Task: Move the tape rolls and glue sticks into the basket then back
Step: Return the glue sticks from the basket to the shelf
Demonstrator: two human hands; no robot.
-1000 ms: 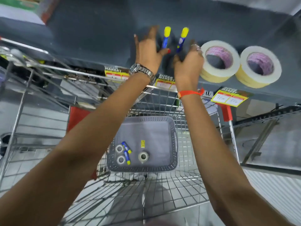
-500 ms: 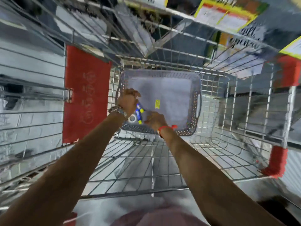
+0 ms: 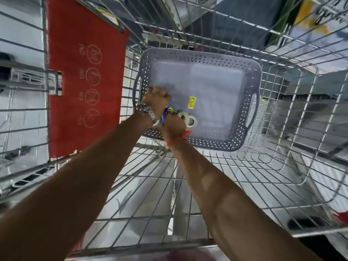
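Note:
A grey perforated basket (image 3: 197, 60) sits inside a wire shopping cart (image 3: 282, 147). Both my hands reach into its near left corner. My left hand (image 3: 157, 97) is curled into a fist, and whatever is inside it is hidden. My right hand (image 3: 173, 125) is closed around a blue and yellow glue stick (image 3: 166, 112) that pokes out between my two wrists. A white tape roll (image 3: 191, 121) lies on the basket floor, touching my right fingers. Part of another white roll (image 3: 156, 123) shows under my left wrist.
A red plastic flap (image 3: 84, 78) with printed icons hangs on the cart's left side. A yellow sticker (image 3: 192, 102) is on the basket floor. Wire walls close in on all sides, and the basket's right half holds nothing.
My hands left the shelf with its upright glue sticks and big tape rolls and dropped into the basket. Since half a second ago they have stayed in the near left corner.

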